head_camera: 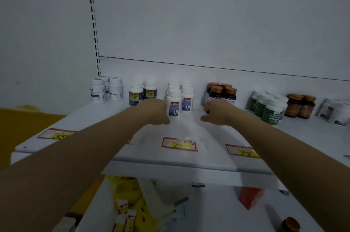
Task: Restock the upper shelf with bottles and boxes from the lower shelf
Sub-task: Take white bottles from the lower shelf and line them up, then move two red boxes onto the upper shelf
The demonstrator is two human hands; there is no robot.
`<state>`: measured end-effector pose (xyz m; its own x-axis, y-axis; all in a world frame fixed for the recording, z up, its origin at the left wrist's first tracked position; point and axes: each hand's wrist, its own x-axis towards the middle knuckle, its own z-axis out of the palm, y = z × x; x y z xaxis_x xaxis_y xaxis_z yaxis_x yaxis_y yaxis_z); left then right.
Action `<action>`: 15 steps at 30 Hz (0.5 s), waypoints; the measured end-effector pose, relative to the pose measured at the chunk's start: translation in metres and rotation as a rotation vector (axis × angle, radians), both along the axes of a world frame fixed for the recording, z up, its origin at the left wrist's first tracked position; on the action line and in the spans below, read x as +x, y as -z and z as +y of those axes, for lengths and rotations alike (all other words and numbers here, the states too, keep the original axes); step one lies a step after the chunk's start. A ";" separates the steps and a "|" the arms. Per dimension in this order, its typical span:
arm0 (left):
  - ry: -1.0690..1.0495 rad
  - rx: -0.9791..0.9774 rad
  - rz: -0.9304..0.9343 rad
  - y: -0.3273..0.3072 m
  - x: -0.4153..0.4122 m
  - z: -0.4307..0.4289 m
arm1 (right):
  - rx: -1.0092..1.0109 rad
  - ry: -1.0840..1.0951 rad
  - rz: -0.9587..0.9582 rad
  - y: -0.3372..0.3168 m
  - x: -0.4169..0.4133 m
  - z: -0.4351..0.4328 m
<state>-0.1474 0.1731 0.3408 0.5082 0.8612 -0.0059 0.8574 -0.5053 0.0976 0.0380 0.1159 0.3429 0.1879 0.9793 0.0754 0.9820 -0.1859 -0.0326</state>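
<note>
Placing step, upper shelf (113,118): my left hand (154,111) against white bottle (173,102), right hand (217,113) at brown-capped bottle (216,95); fingers hidden, grip unclear. Next, probably: release upright, reach below.

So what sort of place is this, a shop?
Likely a pharmacy or health shop: a white metal shelf holds grouped white plastic bottles with blue labels and dark bottles with copper caps, with red-and-yellow price tags along its front.

white shelf (106,118), bottles (174,101) (grouped rows)
</note>
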 end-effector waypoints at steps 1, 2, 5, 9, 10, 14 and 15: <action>0.017 0.003 0.002 -0.003 0.001 -0.010 | 0.002 0.010 0.000 -0.002 -0.002 -0.011; 0.034 0.004 0.004 -0.006 0.002 -0.020 | 0.006 0.021 -0.002 -0.005 -0.004 -0.023; 0.086 0.023 -0.001 -0.015 0.005 -0.053 | 0.020 0.050 -0.030 -0.015 -0.012 -0.065; 0.191 0.054 -0.051 -0.022 0.008 -0.104 | 0.090 0.135 -0.029 -0.024 -0.017 -0.137; 0.236 0.059 -0.061 -0.020 0.011 -0.117 | 0.103 0.164 -0.020 -0.024 -0.017 -0.157; 0.411 0.029 -0.052 -0.011 0.034 -0.177 | 0.042 0.316 -0.013 -0.015 -0.011 -0.243; 0.439 0.014 -0.057 -0.008 0.041 -0.192 | 0.025 0.354 -0.014 -0.013 -0.007 -0.262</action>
<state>-0.1068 -0.0189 0.3486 0.8250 0.5636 0.0426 0.5548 -0.8219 0.1290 0.0309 -0.1465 0.3559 0.5138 0.8517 0.1032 0.8574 -0.5138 -0.0287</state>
